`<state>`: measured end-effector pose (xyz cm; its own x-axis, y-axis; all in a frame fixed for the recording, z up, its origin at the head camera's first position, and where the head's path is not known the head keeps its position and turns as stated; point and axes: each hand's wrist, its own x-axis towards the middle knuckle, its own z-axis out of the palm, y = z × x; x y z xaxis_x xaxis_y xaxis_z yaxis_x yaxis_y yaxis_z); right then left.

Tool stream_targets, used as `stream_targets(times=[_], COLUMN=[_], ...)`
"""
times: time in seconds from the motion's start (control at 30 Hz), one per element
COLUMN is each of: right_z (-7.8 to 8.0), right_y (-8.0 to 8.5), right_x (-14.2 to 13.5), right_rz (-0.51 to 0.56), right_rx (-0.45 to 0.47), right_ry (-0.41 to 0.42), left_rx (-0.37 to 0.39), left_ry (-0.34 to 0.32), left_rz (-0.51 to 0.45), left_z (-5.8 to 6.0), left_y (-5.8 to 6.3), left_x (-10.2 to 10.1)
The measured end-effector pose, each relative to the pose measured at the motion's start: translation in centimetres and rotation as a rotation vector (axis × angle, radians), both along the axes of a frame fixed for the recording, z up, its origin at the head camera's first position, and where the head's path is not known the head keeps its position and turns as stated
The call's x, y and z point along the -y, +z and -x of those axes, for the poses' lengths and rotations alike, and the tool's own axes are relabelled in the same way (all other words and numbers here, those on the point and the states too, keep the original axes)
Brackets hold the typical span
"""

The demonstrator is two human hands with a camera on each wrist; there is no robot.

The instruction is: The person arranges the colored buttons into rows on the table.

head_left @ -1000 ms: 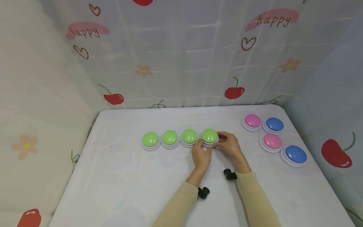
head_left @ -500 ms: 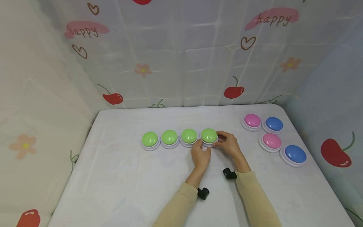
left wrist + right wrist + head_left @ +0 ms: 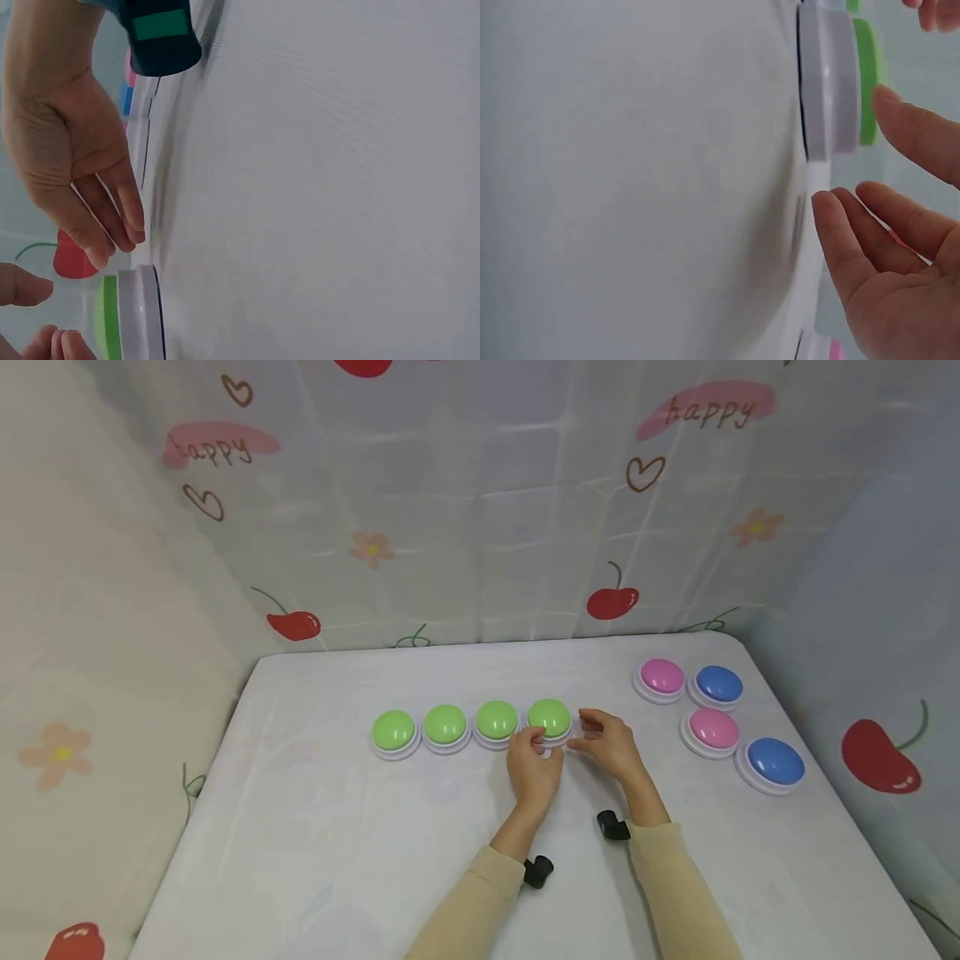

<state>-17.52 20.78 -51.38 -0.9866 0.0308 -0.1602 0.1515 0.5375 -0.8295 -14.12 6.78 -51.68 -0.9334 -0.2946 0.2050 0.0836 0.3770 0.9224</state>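
Several green dome push buttons with white bases stand in a side-by-side row on the white table (image 3: pixel 315 827). At the right end of that row is the green button (image 3: pixel 548 717) that both hands are nearest to. In the head view the left hand (image 3: pixel 534 774) overlaps its front left edge, fingers loosely bent and holding nothing. Off its right side, with a small gap, hovers the right hand (image 3: pixel 613 750), thumb and fingers apart. The right wrist view shows that hand's fingers (image 3: pixel 840 232) beside the white base (image 3: pixel 829 90). Left fingertips (image 3: pixel 71 345) appear beside the green dome (image 3: pixel 111 319) in the left wrist view.
To the right stand two pink buttons, one farther back (image 3: pixel 662 677) and one nearer (image 3: pixel 713 730). Beside them are two blue buttons, a back one (image 3: pixel 718 683) and a front one (image 3: pixel 776 762). A printed curtain (image 3: pixel 480 527) hangs behind the table.
Both hands have come away from the rim of the rightmost green button: the right slightly to the right, the left with its fingers lifted. The buttons keep their places; the head view shifts slightly.
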Motion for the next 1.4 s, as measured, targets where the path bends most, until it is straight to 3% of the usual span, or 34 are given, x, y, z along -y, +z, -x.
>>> stream_targets(times=[0.13,0.27,0.4,0.7,0.8,0.9,1.0,1.23,1.4], right_z=[-2.1,-4.5,-6.7,-9.8,-10.4,-10.9,-11.3,-11.7,-11.1], right_y=[0.9,1.7,2.4,2.4,2.0,1.4,0.7,-0.7,-1.1], right_x=[-1.4,-3.2,-5.4,-13.1,-16.0,-18.6,-20.6,-23.6,-24.0], right_rz=[0.020,0.056,0.048,-0.023,0.030,0.079,0.063,-0.020,-0.085], right_rx=[-0.009,-0.012,0.006,0.059,0.087,0.132,0.164,0.216,0.181], right_ry=[-0.065,-0.196,-0.374,-0.877,-0.961,-0.950,-0.860,-0.574,-0.459], left_rx=[-0.004,0.023,0.057,0.101,0.123,0.151,0.169,0.171,0.169], left_ry=[-0.082,-0.221,-0.336,-0.481,-0.554,-0.631,-0.675,-0.695,-0.700], left_rz=[-0.055,-0.084,-0.073,-0.101,-0.138,-0.161,-0.163,-0.167,-0.187], left_z=[-0.3,-0.6,-0.8,-1.6,-2.1,-2.6,-2.9,-3.3,-3.4], left_y=[1.1,1.6,1.4,0.8,0.7,0.6,0.5,0.0,-0.1], left_x=[-0.8,-1.8,-3.0,-5.3,-6.3,-7.3,-7.9,-8.3,-8.3])
